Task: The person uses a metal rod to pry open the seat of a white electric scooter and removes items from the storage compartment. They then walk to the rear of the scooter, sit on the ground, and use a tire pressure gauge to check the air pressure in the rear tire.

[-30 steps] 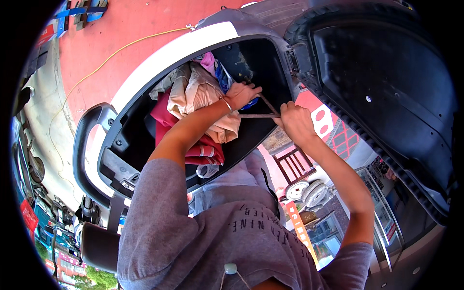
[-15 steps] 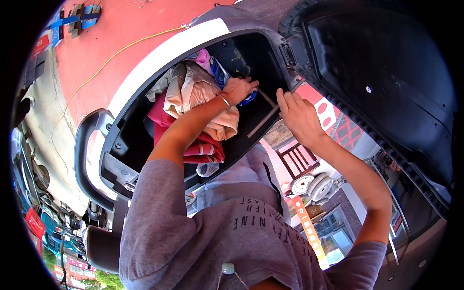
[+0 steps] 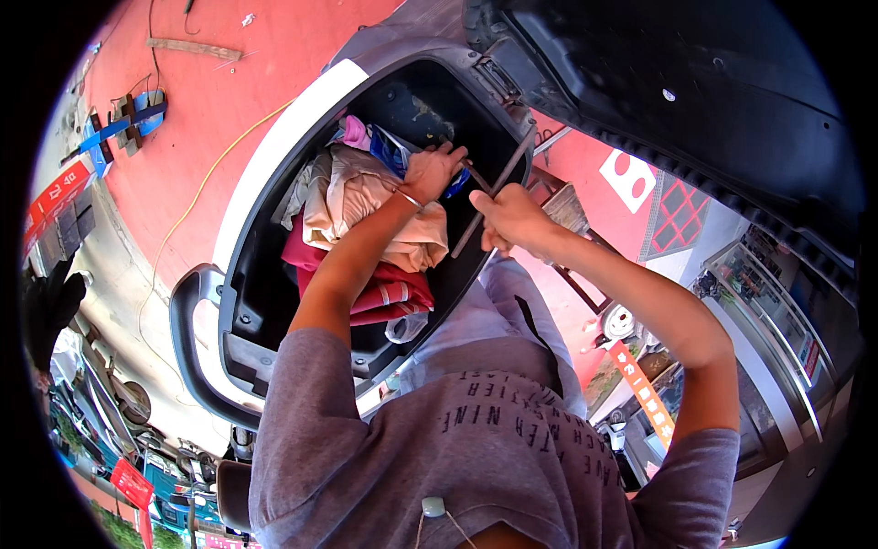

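A T-shaped metal bar tool [image 3: 514,163], probably a T-handle wrench, lies across the right rim of a scooter's black storage compartment [image 3: 419,101]. My left hand [image 3: 433,172] is inside the compartment, fingers curled at the end of the tool's stem; its grip is partly hidden. Beside the crossbar my right hand [image 3: 518,220] is closed, thumb side against the bar near where the stem joins it. Beneath my left forearm sit a bundled beige cloth [image 3: 343,192] and a folded red cloth [image 3: 389,295]. A blue plastic packet [image 3: 388,151] and pink cloth [image 3: 354,133] touch the bundle.
The raised black seat underside [image 3: 658,101] hangs at the upper right. A grab rail [image 3: 183,316] curves round the compartment's left end. On the red floor runs a yellow cord [image 3: 215,169]. A wooden stool [image 3: 569,209] stands beyond my right hand; a glass display case [image 3: 768,302] is at right.
My right hand has moved left and down along the crossbar, from stretched fingers to a closed hand. The crossbar has turned slightly steeper. My left hand stays at the stem.
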A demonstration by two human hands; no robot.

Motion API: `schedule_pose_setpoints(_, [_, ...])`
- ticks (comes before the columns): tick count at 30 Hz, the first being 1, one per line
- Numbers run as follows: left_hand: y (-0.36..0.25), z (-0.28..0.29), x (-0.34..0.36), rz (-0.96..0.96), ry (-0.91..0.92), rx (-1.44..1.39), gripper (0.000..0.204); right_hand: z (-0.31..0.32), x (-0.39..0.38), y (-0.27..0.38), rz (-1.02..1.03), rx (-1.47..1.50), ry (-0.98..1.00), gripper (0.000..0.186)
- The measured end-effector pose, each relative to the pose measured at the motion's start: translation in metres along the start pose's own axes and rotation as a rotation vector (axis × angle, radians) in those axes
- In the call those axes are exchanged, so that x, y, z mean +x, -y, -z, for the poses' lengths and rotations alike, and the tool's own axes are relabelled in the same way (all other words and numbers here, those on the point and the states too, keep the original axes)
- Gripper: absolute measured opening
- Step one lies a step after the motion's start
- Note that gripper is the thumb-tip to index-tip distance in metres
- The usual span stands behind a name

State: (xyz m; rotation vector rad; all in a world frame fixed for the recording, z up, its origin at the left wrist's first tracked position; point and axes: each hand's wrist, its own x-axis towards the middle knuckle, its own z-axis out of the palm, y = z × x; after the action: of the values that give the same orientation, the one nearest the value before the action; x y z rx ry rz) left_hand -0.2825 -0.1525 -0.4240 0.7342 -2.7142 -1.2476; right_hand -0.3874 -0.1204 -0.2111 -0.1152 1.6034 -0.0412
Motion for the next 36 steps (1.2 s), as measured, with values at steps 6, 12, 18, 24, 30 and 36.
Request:
schedule_pose_setpoints(6, [-0.001,-0.002,-0.001,-0.045,-0.032,0.048,0.02,0.034,-0.017,-0.002,1.202,-1.797,-0.746,0.02])
schedule_pose_setpoints(12, [-0.003,-0.001,0.0,-0.054,-0.015,0.057,0.018,0.028,0.011,-0.003,0.842,-1.813,-0.328,0.023])
schedule_pose_setpoints(18, [-0.002,0.005,0.003,0.088,0.007,-0.032,0.02,0.003,0.016,0.016,0.112,0.099,-0.207,0.043])
schedule_pose_setpoints(24, [0.007,-0.004,0.0,0.015,-0.023,-0.027,0.019,0.009,-0.003,0.007,0.167,-0.52,-0.207,0.045])
schedule_pose_setpoints(30, [0.001,-0.003,-0.001,-0.03,-0.016,0.098,0.021,0.034,0.006,-0.013,0.946,-1.695,-0.616,0.014])
schedule_pose_setpoints(36, [0.008,-0.013,-0.001,0.005,-0.038,0.056,0.022,0.027,0.015,-0.002,0.709,-1.436,-0.293,0.032])
